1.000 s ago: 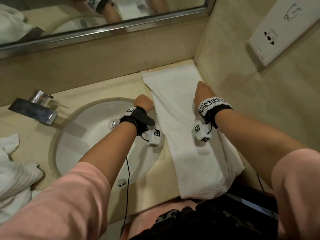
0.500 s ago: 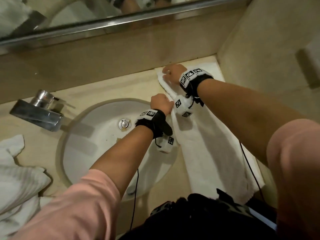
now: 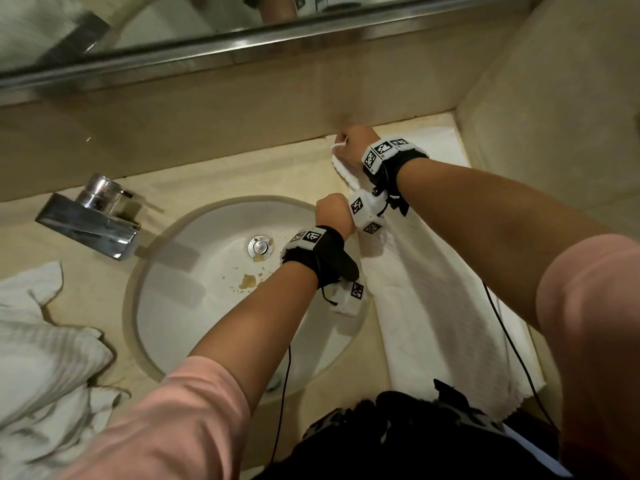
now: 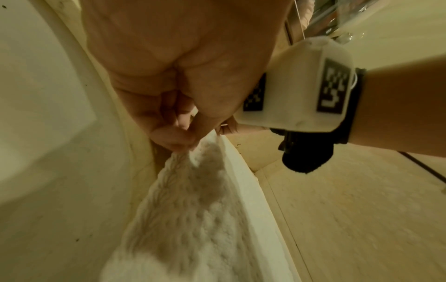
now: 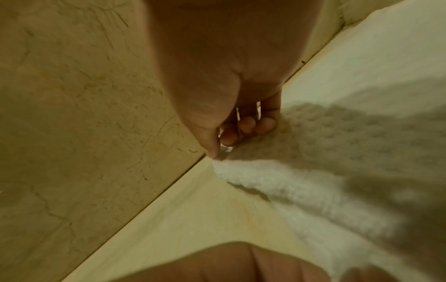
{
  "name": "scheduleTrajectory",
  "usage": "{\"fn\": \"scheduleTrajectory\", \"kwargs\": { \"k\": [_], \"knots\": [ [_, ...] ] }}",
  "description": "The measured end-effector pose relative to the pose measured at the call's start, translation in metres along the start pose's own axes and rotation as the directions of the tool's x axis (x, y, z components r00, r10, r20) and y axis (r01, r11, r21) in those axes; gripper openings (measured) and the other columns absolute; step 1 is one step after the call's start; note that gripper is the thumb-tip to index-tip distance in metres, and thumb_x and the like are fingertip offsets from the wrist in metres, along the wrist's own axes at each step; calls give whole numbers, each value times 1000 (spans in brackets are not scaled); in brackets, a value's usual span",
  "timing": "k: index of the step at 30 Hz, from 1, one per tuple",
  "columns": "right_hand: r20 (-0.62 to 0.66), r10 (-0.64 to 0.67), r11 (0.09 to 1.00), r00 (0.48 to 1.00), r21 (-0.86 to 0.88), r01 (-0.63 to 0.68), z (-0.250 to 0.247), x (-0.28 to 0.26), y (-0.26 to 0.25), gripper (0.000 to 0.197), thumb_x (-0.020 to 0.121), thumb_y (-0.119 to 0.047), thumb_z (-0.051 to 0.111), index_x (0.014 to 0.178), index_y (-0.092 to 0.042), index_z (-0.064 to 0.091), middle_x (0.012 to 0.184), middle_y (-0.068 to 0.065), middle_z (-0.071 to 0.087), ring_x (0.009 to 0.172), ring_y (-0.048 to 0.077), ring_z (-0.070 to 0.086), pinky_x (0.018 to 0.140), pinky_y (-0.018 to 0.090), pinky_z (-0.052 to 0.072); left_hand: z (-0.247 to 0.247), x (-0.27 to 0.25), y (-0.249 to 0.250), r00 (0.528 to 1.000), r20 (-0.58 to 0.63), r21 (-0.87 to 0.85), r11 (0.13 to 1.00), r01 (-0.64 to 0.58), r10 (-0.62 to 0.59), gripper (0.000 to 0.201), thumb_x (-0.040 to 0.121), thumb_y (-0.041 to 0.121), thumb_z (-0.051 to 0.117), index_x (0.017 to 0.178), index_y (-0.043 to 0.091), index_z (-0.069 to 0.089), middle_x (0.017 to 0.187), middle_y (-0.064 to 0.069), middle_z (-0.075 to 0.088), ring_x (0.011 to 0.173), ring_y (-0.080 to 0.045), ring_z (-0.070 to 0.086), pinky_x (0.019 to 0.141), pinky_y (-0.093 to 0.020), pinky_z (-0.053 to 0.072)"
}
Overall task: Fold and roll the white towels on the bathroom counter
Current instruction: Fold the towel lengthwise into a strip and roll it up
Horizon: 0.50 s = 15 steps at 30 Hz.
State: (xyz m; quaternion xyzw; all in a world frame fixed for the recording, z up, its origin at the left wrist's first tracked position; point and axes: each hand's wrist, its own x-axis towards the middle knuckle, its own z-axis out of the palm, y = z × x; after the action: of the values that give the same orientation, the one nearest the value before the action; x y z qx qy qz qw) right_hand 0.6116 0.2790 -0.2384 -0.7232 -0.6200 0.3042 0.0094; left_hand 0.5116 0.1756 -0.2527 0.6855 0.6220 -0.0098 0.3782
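Observation:
A long white towel point(image 3: 429, 306) lies folded lengthwise on the counter to the right of the sink, reaching from the back wall to the front edge. My right hand point(image 3: 353, 147) pinches the towel's far left corner point(image 5: 231, 158) by the back wall. My left hand point(image 3: 334, 213) pinches the towel's left edge point(image 4: 190, 152) a little nearer, beside the sink rim. Both forearms cross over the towel and the basin.
A round white sink point(image 3: 194, 289) with a drain point(image 3: 260, 246) and brown stains sits mid-counter. A chrome faucet point(image 3: 93, 216) stands at its left. Crumpled white towels point(image 3: 38, 358) lie at the left. The mirror point(image 3: 173, 22) and the right wall point(image 3: 561, 98) close in the corner.
My right hand moved from the towel's middle to its far left corner and took hold of it. The left hand stays on the left edge. The view shifted right.

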Motion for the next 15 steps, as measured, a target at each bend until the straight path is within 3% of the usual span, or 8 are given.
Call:
{"fn": "scheduleTrajectory", "kwargs": {
  "k": [4,6,8,10,11,13,15],
  "knots": [
    [24,49,994,998,95,-51,1,3,0,28,94,-27,54,113,-10,64,113,10,66,105,27,60,79,27,43,8,-3,3,999,-38,-91,996,2,-6,24,96,17,48,105,-4,57,114,-20,61,108,-34,56,83,-32,40],
    [25,72,975,997,209,-76,1,6,2,22,92,-28,58,106,-13,65,104,7,65,99,23,60,76,25,42,8,-6,4,1000,-24,-161,987,-1,-3,8,93,5,52,87,6,57,112,-25,61,104,-34,57,76,-29,44],
    [11,94,945,996,315,-92,0,8,5,9,90,-27,61,94,-20,63,94,2,62,90,20,58,75,25,43,8,-5,3,998,-64,-263,965,-12,-5,38,88,-5,54,63,21,38,107,-30,61,95,-35,58,69,-27,45],
    [2,116,912,993,396,-107,0,11,7,9,88,-26,63,80,-23,60,82,-1,62,80,17,58,75,27,48,6,-7,1,1000,-27,-277,961,4,-12,45,90,-1,50,59,21,26,107,-29,61,101,-38,57,76,-37,43],
    [-3,126,894,992,433,-112,2,12,9,14,88,-26,64,75,-25,58,76,-3,61,74,16,58,75,29,50,6,-7,-1,1000,-6,-277,961,24,-26,45,89,0,50,57,20,27,103,-28,63,99,-38,57,76,-38,41],
    [-19,156,855,987,503,-126,6,12,11,19,87,-23,65,70,-26,58,67,-5,60,61,13,56,72,29,53,6,-7,-5,999,14,-349,936,47,-45,43,84,-4,52,54,19,33,80,-24,63,82,-37,59,72,-40,46],
    [-39,177,824,983,552,-127,11,11,13,18,86,-21,66,70,-24,59,62,-3,60,52,11,53,67,28,52,4,-10,-9,998,35,-417,906,70,-61,41,84,-9,51,57,20,41,61,-9,52,69,-28,54,76,-43,53]
  ]
}}
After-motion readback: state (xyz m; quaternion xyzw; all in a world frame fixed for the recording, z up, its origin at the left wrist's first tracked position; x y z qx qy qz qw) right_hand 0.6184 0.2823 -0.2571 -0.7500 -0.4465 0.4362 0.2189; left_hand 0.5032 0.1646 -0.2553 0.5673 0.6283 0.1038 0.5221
